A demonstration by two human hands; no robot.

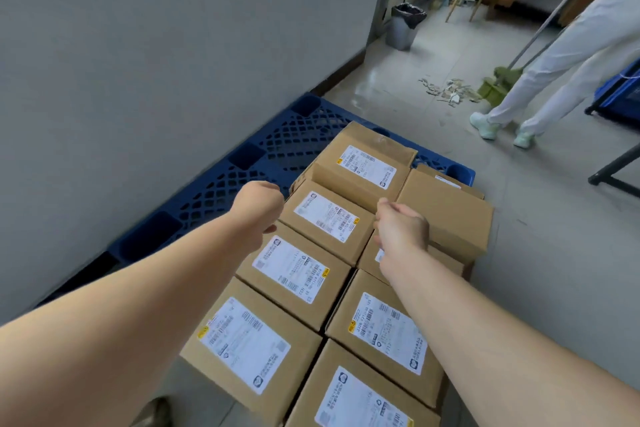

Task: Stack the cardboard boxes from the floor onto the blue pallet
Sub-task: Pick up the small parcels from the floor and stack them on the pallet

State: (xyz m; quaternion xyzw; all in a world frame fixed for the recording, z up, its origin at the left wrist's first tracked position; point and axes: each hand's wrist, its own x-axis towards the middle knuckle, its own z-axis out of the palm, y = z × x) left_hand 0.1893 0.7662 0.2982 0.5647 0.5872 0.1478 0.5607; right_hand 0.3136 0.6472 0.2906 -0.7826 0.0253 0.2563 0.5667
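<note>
My left hand [258,208] is curled at the left corner of a labelled cardboard box [325,218] and my right hand [403,229] is curled at its right edge. My fingers are bent away from me on both sides, so I cannot tell whether they grip the box or only hover against it. This box sits in the left of two rows of cardboard boxes [294,270] running from my body toward the far end, packed edge to edge with their labels up. Beyond it one box [367,163] lies a level higher, and to the right an unlabelled one [446,215] also sits raised. The rows seem to rest on the right side of the blue pallet [221,184], though their bases are hidden. I judge the job well along: many boxes are placed, a second layer has begun, and the pallet's lattice beside the wall [138,62] is uncovered. I see no boxes waiting on the floor [519,218].
</note>
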